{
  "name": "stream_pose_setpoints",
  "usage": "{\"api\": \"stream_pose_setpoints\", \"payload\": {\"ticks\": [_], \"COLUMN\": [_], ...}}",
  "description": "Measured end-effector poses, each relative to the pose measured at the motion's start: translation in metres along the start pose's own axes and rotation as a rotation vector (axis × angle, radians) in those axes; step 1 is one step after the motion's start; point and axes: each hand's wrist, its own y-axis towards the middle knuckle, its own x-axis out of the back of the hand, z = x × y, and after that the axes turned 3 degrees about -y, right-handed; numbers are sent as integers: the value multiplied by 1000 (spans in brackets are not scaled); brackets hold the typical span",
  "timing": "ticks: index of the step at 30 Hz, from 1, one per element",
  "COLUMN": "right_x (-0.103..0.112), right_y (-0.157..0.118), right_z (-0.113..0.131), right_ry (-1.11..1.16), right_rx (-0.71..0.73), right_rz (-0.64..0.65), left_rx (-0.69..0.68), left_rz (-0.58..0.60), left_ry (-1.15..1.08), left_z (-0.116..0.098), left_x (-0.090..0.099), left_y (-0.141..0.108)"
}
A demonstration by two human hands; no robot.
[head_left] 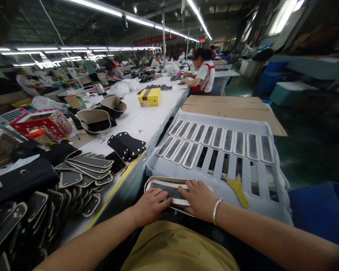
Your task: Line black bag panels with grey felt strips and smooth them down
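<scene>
Head view: panel at rack edge

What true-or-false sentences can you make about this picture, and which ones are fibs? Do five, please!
1. The left hand and the right hand both touch a pale-edged piece with a grey panel. True.
2. Something shiny circles the left wrist. False: the silver bracelet is on the right wrist.
3. The yellow box stands on the floor. False: it stands on the white table.
4. A flat yellow tool-like piece lies on the pale rack. True.
5. The grey-centred strips on the rack lie in three rows. False: they lie in two rows.
</scene>
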Motion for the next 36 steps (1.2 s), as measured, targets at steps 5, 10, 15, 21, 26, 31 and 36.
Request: {"api": "stream_pose_setpoints", "payload": {"ticks": [5, 10, 15, 21, 26, 31, 36], "right_x": [4, 21, 43, 29, 11, 20, 33], "right_y": [-15, -17, -5, -21, -17, -9, -14], "right_z": [-22, -27, -47, -68, -66, -60, -45], "right_ry": [361, 475, 550, 882, 767, 628, 288], "right_rx": [31, 3, -228, -250, -263, -251, -254], "right_rz": [26, 81, 174, 579, 461, 378, 327], "left_rx": [47, 19, -13, 17, 12, -20, -111], "left_rz": [42, 30, 25, -14, 60, 120, 138], "left_ry": [-19, -38, -24, -66, -83, -34, -79], "left_z": [0, 3, 4, 6, 10, 6, -12], "left_x": [-4, -2, -1, -2, 5, 12, 9], "left_y": [2, -5, -11, -11, 0, 5, 15]}}
